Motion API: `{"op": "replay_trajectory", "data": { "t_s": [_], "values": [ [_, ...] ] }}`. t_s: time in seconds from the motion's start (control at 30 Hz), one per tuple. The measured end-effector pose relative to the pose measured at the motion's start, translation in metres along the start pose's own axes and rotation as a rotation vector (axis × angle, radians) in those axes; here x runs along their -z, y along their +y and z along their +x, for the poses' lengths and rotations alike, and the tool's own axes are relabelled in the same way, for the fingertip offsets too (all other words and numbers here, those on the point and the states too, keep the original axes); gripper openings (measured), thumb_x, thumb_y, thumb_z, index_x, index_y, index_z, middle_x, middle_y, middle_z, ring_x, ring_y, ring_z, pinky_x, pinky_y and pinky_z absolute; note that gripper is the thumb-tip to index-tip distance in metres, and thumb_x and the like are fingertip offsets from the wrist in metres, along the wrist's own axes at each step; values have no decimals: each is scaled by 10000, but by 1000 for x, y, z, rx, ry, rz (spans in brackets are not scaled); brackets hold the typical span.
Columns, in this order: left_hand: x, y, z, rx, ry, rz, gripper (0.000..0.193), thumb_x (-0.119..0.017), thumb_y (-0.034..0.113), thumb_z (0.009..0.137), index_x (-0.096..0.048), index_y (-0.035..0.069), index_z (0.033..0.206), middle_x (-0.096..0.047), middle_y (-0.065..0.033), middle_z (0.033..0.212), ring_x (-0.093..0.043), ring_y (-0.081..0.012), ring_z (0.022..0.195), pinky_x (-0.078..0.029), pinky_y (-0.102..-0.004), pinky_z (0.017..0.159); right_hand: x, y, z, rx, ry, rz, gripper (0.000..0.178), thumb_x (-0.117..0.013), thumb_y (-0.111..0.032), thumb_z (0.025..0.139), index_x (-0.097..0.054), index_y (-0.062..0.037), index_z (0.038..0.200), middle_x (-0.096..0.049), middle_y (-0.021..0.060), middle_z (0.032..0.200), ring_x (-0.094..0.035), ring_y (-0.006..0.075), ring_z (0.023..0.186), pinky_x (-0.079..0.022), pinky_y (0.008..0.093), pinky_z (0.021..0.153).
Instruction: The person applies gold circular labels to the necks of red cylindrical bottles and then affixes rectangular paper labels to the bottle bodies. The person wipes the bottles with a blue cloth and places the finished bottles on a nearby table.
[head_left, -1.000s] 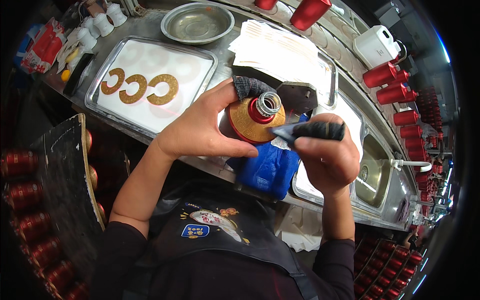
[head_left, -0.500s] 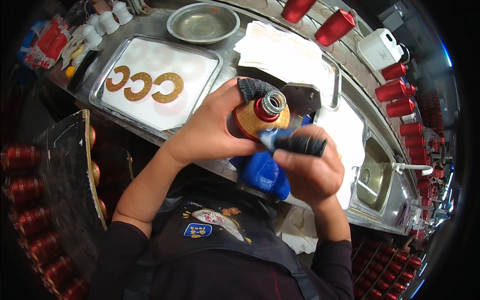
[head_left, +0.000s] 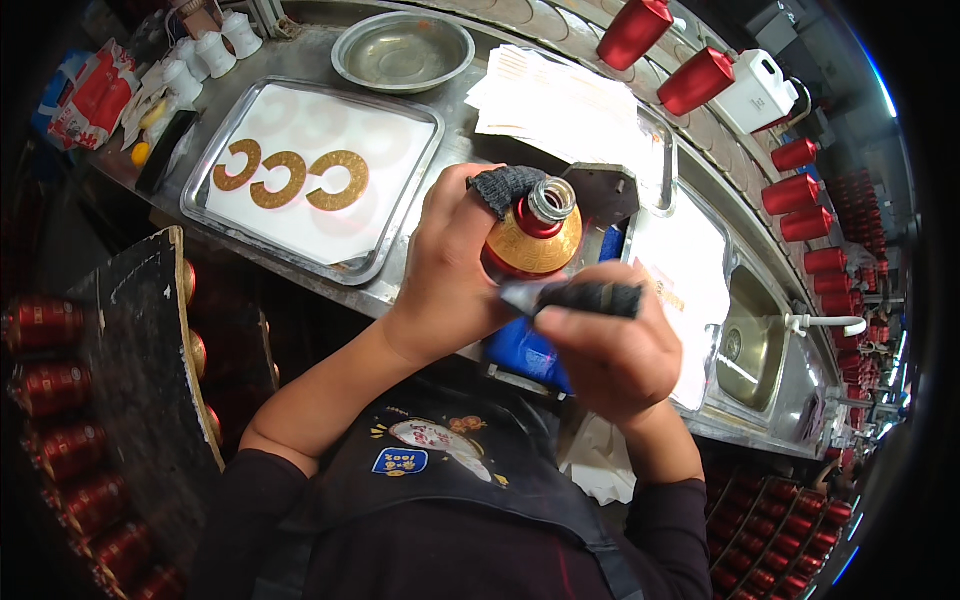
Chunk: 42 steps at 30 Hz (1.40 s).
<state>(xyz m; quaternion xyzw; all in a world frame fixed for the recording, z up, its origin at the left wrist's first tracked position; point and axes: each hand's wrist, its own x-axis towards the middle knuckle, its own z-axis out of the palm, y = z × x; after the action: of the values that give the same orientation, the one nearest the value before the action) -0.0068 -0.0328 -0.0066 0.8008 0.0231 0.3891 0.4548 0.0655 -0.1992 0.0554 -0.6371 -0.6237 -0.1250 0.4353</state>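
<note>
My left hand (head_left: 448,265) is wrapped around a red bottle (head_left: 541,222) with a gold patterned shoulder and an open clear threaded neck. A dark knitted cover sits on one of its fingers, against the bottle's neck. In my right hand (head_left: 625,350) is a small tool (head_left: 590,298) with a dark wrapped handle. Its greyish tip is blurred, close to the bottle's lower side and my left hand; contact cannot be made out. Left of the bottle, gold C-shaped labels (head_left: 338,180) lie on a white sheet in a metal tray (head_left: 375,265).
Behind stand a metal bowl (head_left: 402,85) and a stack of papers (head_left: 560,100). A dark bracket (head_left: 603,195) is beside the bottle, with a blue cloth (head_left: 525,355) below. A sink (head_left: 752,345) lies to the right. Red bottles (head_left: 697,80) line a conveyor; more fill racks at both sides.
My left hand has shifted around the bottle, its wrist moving right. The tool in my right hand has moved left and slightly down, from the gold shoulder towards the bottle's lower side.
</note>
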Motion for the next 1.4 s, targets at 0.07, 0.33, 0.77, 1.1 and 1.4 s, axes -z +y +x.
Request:
{"op": "replay_trajectory", "data": {
  "t_s": [0.07, 0.33, 0.77, 1.1, 1.4],
  "values": [
    [-6, -1, -6, 14, 49, 33, 644, -913, 237, 686, -613, 76, 1233, -561, -152, 1191, -582, -371, 1112, -494, -431, 960, -2, -4, 0, -53, 63, -156, 293, -813, 80, 734, -727, -62, 976, -695, 149, 880, -687, 289, 819, -563, 361, 723],
    [4, -10, 1, 67, -40, -106, 893, -936, 277, 616, -528, 82, 1387, -448, -182, 1391, -455, -386, 1332, -405, -451, 1112, 0, 0, 4, -129, 164, -147, 288, -793, 92, 678, -732, -44, 924, -665, 93, 814, -670, 277, 805, -526, 353, 717],
    [11, -17, -1, -36, -110, -134, 782, -901, 212, 629, -555, 91, 1320, -527, -146, 1240, -557, -372, 1154, -479, -444, 988, -11, 1, 1, -160, 163, -83, 300, -816, 93, 663, -734, -41, 919, -681, 106, 845, -674, 278, 813, -542, 354, 729],
    [8, -8, -8, 272, -115, -421, 829, -920, 211, 645, -528, 85, 1365, -495, -161, 1353, -560, -352, 1223, -486, -431, 1009, -12, -1, 2, -140, 164, -54, 294, -806, 96, 666, -729, -31, 920, -663, 108, 841, -663, 291, 804, -531, 366, 723],
    [11, -10, -7, 298, -165, -392, 865, -940, 235, 638, -512, 61, 1369, -536, -138, 1278, -590, -336, 1166, -499, -418, 992, -18, -2, 4, -157, 194, -44, 301, -793, 92, 660, -727, -20, 931, -662, 110, 839, -658, 294, 793, -527, 385, 740]
  ]
}}
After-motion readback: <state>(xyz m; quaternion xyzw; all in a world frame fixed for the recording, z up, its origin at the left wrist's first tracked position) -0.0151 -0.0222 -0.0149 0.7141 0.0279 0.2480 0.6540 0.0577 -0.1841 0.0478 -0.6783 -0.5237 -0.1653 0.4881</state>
